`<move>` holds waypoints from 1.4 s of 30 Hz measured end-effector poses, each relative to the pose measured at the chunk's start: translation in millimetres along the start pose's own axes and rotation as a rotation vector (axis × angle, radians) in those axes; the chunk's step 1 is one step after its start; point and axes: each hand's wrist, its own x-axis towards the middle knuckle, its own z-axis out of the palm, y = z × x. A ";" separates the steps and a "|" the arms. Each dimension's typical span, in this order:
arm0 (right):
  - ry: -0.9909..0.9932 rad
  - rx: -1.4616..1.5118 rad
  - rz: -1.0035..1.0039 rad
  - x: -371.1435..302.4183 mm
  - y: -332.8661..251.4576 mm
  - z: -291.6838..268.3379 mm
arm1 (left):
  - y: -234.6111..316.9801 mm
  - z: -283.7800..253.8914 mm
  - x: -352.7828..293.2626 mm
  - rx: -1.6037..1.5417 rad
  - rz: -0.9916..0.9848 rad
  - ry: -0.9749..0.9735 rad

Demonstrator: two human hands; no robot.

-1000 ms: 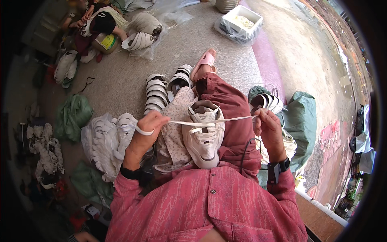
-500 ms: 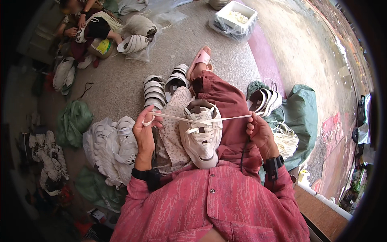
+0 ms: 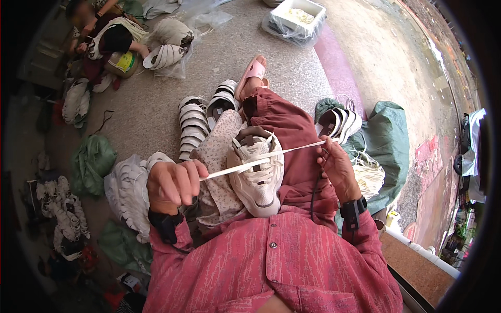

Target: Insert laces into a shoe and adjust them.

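Head view: lace (image 3: 262,158) drawn straight above a shoe (image 3: 254,175) on the lap

Speckled grey floor (image 3: 151,94) spreads out ahead. Nearest the camera is a red patterned shirt (image 3: 250,255), then maroon trousers (image 3: 292,122), with a floral cloth (image 3: 219,156) just left of the shoe. To the right slumps a green sack (image 3: 390,151); to the left lies a heap of white shoe pieces (image 3: 129,190). Farther off stands a white tub (image 3: 319,21).

The cream-white shoe rests in the lap between the two hands, toe toward the shirt. The left hand (image 3: 176,182), back upward, has its fingers curled and clamped on the lace. The right hand (image 3: 336,164) pinches the other end between thumb and forefinger, its remaining fingers loosely bent. Between them the lace slants up to the right, crossing over the shoe; whether it is threaded there, I cannot tell.
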 end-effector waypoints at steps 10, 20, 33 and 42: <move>-0.061 0.405 0.119 21.5 14.1 -16.3 | 30.7 -61.1 -49.1 0.290 -0.317 0.425; -0.038 0.202 0.057 20.3 12.8 -17.3 | -24.6 -42.6 -39.0 1.440 -0.724 0.144; 0.016 0.546 0.034 25.3 10.4 -8.4 | -47.4 -46.1 -87.4 0.122 -0.170 1.154; 0.027 0.471 0.046 36.1 7.9 -11.0 | -43.8 -54.0 -92.2 -0.629 0.036 0.974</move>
